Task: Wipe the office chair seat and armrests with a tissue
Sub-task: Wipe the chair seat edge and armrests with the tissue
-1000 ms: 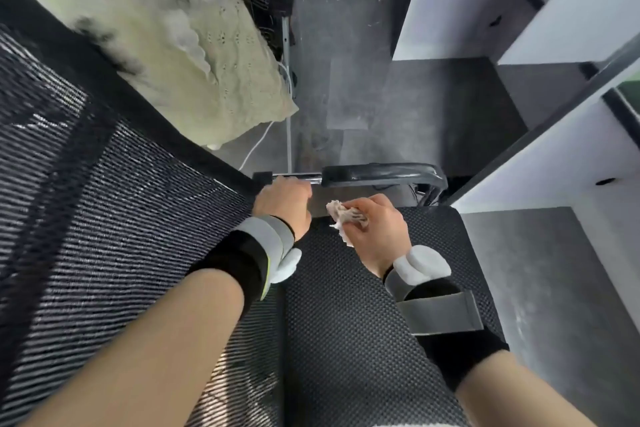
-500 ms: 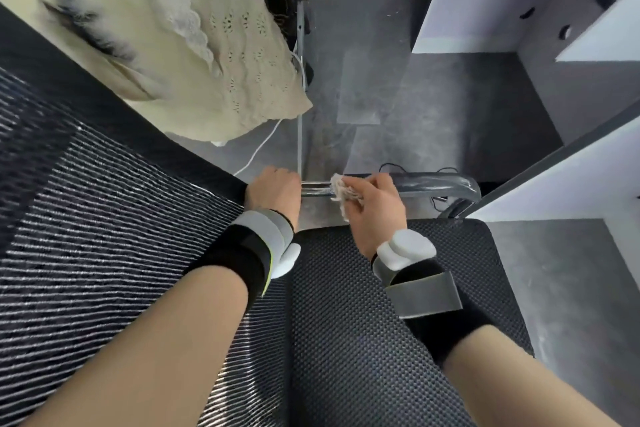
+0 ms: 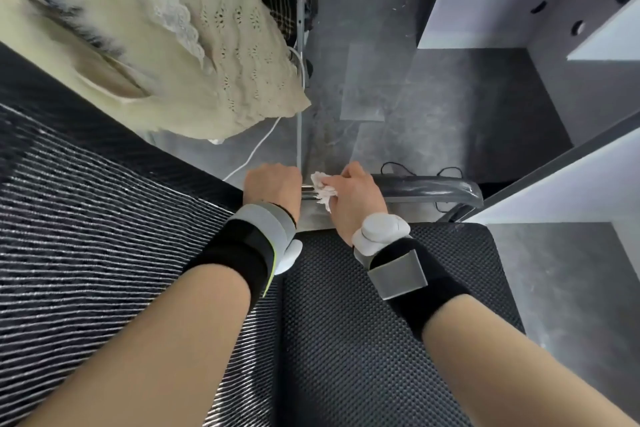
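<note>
The black mesh office chair seat [image 3: 363,340] fills the lower middle, with its striped mesh backrest [image 3: 104,236] at the left. The far armrest [image 3: 429,187] is a dark glossy pad on a chrome bar. My left hand [image 3: 272,189] is closed around the chrome bar at the armrest's left end. My right hand [image 3: 355,196] grips a crumpled white tissue [image 3: 322,189] and presses it against the bar just right of my left hand. Both wrists wear black straps with white devices.
A person in cream lace clothing [image 3: 194,55] stands close at the upper left. White desk panels [image 3: 519,3] stand at the upper right and another panel [image 3: 561,191] at the right. Grey floor [image 3: 398,107] with a white cable [image 3: 256,152] lies beyond the armrest.
My right hand lifted the tissue from above the seat up onto the armrest bar. My left hand kept its grip. The view shifted so the armrest looks nearer.
</note>
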`<state>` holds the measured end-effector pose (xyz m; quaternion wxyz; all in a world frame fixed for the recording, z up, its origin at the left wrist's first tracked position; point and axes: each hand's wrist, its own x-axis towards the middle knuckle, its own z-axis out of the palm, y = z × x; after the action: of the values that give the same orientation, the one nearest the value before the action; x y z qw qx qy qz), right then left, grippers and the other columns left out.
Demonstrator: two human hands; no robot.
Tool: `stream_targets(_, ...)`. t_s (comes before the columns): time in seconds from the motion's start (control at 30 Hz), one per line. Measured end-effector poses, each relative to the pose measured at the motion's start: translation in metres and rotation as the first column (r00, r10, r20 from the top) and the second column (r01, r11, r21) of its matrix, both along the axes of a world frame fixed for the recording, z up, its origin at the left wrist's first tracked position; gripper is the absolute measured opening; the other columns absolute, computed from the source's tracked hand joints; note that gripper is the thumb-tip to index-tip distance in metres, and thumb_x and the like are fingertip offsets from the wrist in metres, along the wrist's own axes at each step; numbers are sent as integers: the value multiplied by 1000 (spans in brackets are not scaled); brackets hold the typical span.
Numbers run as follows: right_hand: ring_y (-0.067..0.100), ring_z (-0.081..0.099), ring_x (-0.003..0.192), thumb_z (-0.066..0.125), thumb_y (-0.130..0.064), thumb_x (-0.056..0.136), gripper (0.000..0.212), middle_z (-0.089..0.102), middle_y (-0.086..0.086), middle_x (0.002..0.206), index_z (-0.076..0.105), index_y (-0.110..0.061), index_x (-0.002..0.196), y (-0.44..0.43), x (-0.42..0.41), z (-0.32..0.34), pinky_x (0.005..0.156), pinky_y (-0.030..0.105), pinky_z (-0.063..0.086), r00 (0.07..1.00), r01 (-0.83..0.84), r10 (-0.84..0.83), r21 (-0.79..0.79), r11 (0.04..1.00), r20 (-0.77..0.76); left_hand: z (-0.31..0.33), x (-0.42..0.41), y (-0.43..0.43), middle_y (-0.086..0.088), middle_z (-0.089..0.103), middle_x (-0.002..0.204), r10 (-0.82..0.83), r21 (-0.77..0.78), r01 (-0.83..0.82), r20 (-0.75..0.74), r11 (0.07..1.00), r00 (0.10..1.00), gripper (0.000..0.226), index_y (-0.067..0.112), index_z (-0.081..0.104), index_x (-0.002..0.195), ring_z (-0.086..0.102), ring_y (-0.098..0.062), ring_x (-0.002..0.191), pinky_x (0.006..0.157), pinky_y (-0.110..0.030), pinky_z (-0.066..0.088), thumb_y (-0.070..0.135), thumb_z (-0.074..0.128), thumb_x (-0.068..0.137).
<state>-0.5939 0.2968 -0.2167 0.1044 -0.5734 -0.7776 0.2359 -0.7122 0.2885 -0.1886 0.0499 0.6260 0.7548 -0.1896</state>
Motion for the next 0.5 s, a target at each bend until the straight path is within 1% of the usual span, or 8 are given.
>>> stream_targets(0.07, 26, 48, 91, 50, 4, 85, 46, 43, 6, 98, 61, -26, 119, -1, 4, 0, 68, 30, 43, 999, 37, -37, 3, 999, -35, 0, 4, 1, -6, 69, 107, -25, -11, 24, -21, 1000, 999, 22, 15, 66, 110, 63, -27, 104, 79, -32, 47, 11, 52, 93)
stream_targets(0.13, 28, 51, 95, 50, 1, 87, 41, 48, 9, 107, 61, -23, 118, 1, 9, 0, 71, 29, 44, 995, 84, -86, -38, 996, -50, -1, 7, 2, -6, 68, 108, -41, -29, 40, -28, 999, 999, 20, 16, 66, 108, 62, -28, 105, 81, -32, 46, 13, 53, 93)
stream_targets(0.2, 30, 54, 100, 49, -9, 89, 29, 50, 13, 115, 63, -17, 113, 6, 15, 4, 76, 29, 43, 991, 121, -126, -95, 988, -44, -2, 6, 2, -5, 68, 107, -51, -27, 51, -18, 998, 999, 17, 17, 65, 107, 62, -28, 105, 82, -33, 45, 20, 55, 93)
stream_targets(0.23, 32, 55, 99, 49, -16, 90, 24, 51, 15, 115, 65, -14, 108, 10, 21, 5, 75, 27, 41, 987, 149, -155, -115, 982, -49, -3, 8, 2, -5, 68, 106, -50, -22, 49, -12, 999, 999, 17, 17, 65, 106, 61, -28, 104, 82, -34, 45, 25, 56, 93)
stream_targets(0.3, 33, 57, 95, 47, -25, 91, 28, 51, 17, 113, 67, -9, 103, 17, 36, 10, 71, 23, 38, 975, 212, -219, -139, 967, -44, -4, 14, 1, -5, 66, 105, -45, -12, 46, 2, 999, 999, 23, 18, 64, 105, 60, -28, 103, 85, -35, 42, 36, 56, 92)
stream_targets(0.4, 38, 56, 97, 47, -18, 90, 27, 51, 18, 116, 66, -12, 109, 21, 62, 13, 81, 36, 44, 977, 212, -213, -118, 970, 4, -3, 25, 1, -4, 65, 104, -49, -34, 49, -19, 998, 999, 33, 20, 64, 104, 59, -26, 103, 96, -39, 37, 48, 52, 91)
stream_targets(0.47, 37, 56, 94, 48, -12, 90, 27, 50, 17, 115, 65, -13, 110, 21, 76, 11, 76, 35, 43, 970, 242, -238, -102, 965, 48, -3, 28, 2, -4, 65, 105, -65, -76, 59, -71, 995, 995, 37, 20, 64, 106, 59, -27, 105, 110, -48, 28, 50, 48, 92)
stream_targets(0.5, 37, 56, 92, 48, -10, 89, 27, 50, 17, 113, 66, -13, 110, 22, 81, 10, 72, 33, 40, 965, 261, -257, -88, 961, 58, -4, 28, 3, -5, 65, 108, -77, -98, 67, -101, 993, 992, 40, 19, 64, 108, 58, -27, 108, 113, -52, 23, 51, 46, 93)
